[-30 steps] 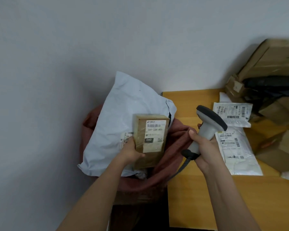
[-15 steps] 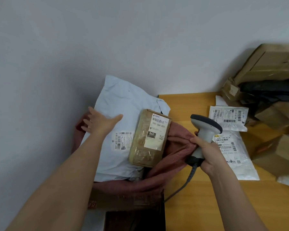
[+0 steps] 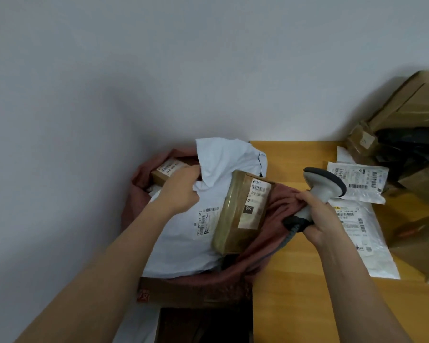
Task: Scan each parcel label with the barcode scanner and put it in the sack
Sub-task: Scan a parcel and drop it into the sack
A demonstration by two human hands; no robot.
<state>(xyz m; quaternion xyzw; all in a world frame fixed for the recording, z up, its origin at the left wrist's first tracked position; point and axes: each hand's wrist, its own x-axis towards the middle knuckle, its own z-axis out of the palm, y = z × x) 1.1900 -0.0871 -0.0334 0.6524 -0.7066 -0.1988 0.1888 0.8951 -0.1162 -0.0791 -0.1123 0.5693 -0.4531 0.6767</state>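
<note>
The brown parcel (image 3: 243, 214) lies tilted in the mouth of the red sack (image 3: 278, 219), on a soft white mailer (image 3: 183, 238), long axis running near to far, label facing up and right. It seems stiff and light; its long edges suit holding. The left hand (image 3: 181, 191) curls on the mailer's folded top; the right hand (image 3: 317, 216) grips the scanner (image 3: 325, 184).

Left hand (image 3: 181, 191) grips white mailer (image 3: 208, 233) in sack (image 3: 280, 206); right hand (image 3: 317, 214) holds scanner (image 3: 325, 184).

My left hand (image 3: 181, 191) no longer holds the brown box (image 3: 243, 214), which now lies tilted in the red sack (image 3: 280, 201). That hand now grips the white mailer's (image 3: 223, 167) crumpled top, uncovering a second small box (image 3: 167, 170) behind it.
</note>
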